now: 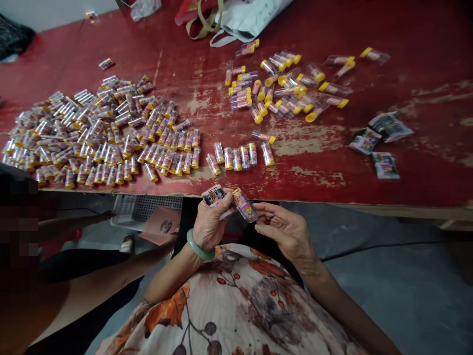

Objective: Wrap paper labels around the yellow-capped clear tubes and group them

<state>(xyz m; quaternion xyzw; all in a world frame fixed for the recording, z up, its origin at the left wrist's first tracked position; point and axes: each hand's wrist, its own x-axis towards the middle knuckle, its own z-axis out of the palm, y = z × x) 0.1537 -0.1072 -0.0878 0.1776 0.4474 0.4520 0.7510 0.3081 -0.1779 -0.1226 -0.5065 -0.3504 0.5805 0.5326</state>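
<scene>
OK, left hand (209, 219) pinched on a flat printed piece (213, 195), thumb on top. Labelled tube (244, 207) sits between my 2 hands: yellow end just beside the left thumb tip, clear end by the fingertips of my right hand (286, 231). Right fingers half curled, thumb and index slightly parted; can't tell if they grip it. Heaped tubes (92, 128) left on red table (436, 172), 3 packets (386, 165) right.

The 2 hands (211, 222) (290, 231), loosely curled, sit close together, forearms (338, 288) angled inward.
</scene>
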